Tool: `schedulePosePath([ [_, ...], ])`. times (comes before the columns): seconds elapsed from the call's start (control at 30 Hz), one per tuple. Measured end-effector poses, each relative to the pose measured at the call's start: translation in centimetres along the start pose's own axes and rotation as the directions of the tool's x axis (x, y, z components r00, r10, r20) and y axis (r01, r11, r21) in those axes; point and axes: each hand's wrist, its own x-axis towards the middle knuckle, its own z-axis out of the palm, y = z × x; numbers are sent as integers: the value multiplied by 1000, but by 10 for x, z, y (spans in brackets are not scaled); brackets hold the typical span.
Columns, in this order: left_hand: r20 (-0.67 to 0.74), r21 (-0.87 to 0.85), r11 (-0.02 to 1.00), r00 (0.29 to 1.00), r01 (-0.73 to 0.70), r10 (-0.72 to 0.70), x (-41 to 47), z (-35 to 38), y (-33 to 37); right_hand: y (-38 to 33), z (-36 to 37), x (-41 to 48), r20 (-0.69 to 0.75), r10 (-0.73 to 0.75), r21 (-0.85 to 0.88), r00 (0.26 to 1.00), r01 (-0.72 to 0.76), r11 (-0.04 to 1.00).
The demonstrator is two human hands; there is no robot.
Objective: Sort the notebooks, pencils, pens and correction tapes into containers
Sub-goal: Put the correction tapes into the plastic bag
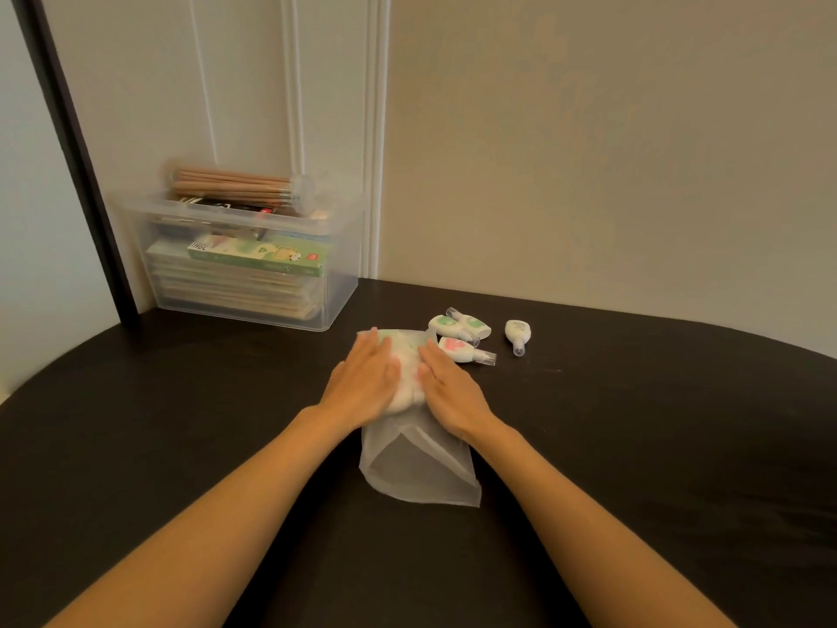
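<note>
We are pressing our left hand (362, 378) and right hand (448, 387) flat on the frosted pouch (421, 473), fingers (367, 346) straight, gripping nothing. Four loose correction tapes (459, 330) are lying just right of the pouch's far end, nearer the right hand, axes mixed.

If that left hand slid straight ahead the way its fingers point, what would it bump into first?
Probably nothing before the wall. The left hand lies flat on the pouch; ahead is bare table, between the clear box and the loose correction tapes. Depth is uncertain.
</note>
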Motion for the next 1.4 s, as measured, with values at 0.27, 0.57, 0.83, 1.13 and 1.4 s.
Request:
schedulePosePath([
  [0.27, 150, 178, 984, 989, -14, -14, 19, -3, 1, 11, -3, 17, 61, -48, -152, 997, 57, 987],
  [0.57, 31, 108, 994, 999, 21, -24, 31, 2, 8, 27, -20, 24, -604, 177, 15, 777, -210, 978],
  [0.83, 118, 92, 991, 987, 102, -113, 33, 10, 17, 50, -19, 40, -452, 351, 32, 820, -379, 925],
  [1.13, 153, 322, 931, 980, -169, 125, -5, 11, 28, 57, -27, 19, -454, 439, 171, 776, -407, 897],
  [1.4, 169, 230, 970, 978, 83, -124, 2, 9, 52, 50, -49, -36, -427, 500, 397, 754, -341, 852],
])
